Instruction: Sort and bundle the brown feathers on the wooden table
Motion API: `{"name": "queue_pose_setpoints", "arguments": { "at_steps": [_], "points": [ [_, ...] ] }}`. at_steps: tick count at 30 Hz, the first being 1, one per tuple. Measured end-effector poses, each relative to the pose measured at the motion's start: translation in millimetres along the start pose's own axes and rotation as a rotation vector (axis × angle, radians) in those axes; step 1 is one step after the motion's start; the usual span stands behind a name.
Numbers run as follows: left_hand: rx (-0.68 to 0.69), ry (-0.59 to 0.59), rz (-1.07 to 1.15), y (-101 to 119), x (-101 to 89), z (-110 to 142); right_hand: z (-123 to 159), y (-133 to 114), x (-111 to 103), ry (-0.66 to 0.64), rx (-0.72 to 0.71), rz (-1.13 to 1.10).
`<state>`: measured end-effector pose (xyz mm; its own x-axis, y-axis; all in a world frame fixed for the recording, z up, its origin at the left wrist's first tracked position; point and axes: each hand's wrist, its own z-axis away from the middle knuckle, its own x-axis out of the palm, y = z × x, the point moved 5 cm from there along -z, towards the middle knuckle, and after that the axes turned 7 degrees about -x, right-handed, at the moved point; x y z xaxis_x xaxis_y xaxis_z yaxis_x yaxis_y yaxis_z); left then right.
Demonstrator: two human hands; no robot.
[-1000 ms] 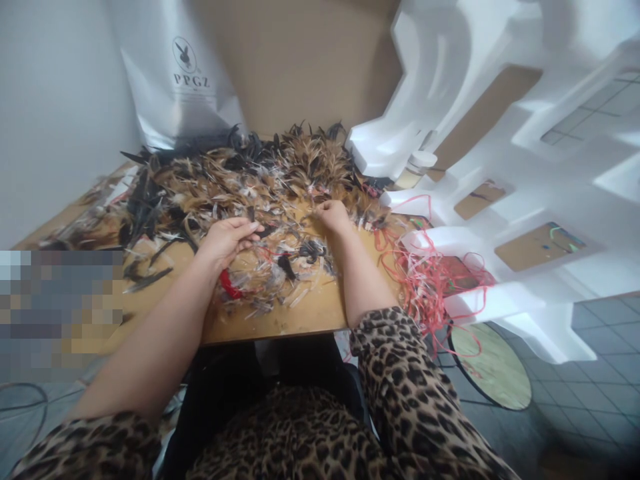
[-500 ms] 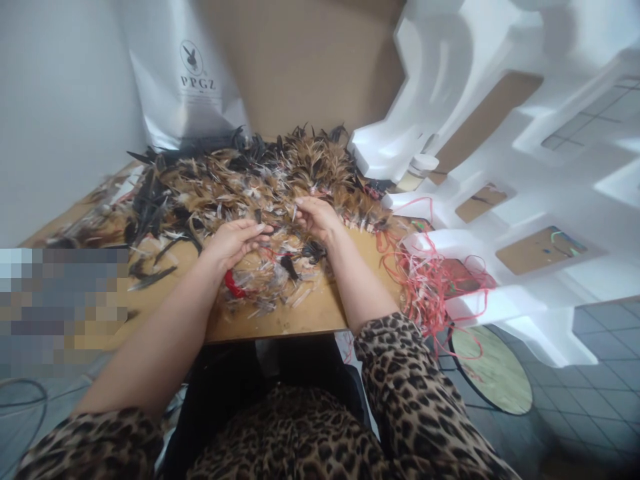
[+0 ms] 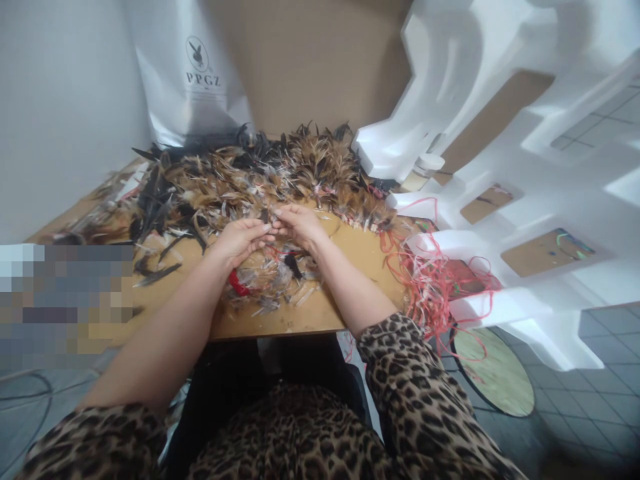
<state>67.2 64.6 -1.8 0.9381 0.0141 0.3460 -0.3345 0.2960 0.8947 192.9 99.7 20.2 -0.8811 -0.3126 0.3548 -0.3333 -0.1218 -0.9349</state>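
Note:
My left hand [image 3: 243, 241] is closed in a pinch on a small dark feather [image 3: 265, 215] that sticks up from the fingertips. My right hand [image 3: 301, 228] meets it fingertip to fingertip, also pinched, on what looks like a small feather mostly hidden by the fingers. Beneath both hands lies a loose litter of feather scraps [image 3: 270, 293] with a red string coil [image 3: 239, 283] at its left. Just beyond them spreads a large heap of brown and black feathers [image 3: 220, 177].
The wooden table [image 3: 280, 325] ends close to my lap. Tangled pink-red strings [image 3: 433, 293] hang over its right side, beside white foam packaging [image 3: 530, 313]. A small lidded jar [image 3: 423, 172] stands at the back right. A silver bag [image 3: 200, 107] stands behind the heap.
My right hand has moved left and slightly down from the edge of the feather heap to my left fingertips. My left hand has stayed nearly in place, still pinched.

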Motion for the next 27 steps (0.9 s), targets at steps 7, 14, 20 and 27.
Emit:
{"name": "queue_pose_setpoints", "arguments": {
  "at_steps": [7, 14, 20, 27],
  "points": [
    [0.021, 0.013, -0.045, 2.1, 0.9, 2.5, -1.4, 0.6, -2.1, 0.027, 0.005, 0.009],
    [0.029, 0.037, -0.114, 2.1, 1.2, 2.2, 1.0, 1.3, -0.2, 0.019, 0.022, 0.028],
    [0.041, 0.081, -0.16, 1.3, -0.6, 1.1, 0.3, 5.3, 2.9, -0.024, 0.01, 0.076],
    [0.044, 0.06, -0.218, 0.8, 0.7, 1.6, -9.7, -29.9, -52.3, 0.098, -0.187, 0.727]
  ]
}}
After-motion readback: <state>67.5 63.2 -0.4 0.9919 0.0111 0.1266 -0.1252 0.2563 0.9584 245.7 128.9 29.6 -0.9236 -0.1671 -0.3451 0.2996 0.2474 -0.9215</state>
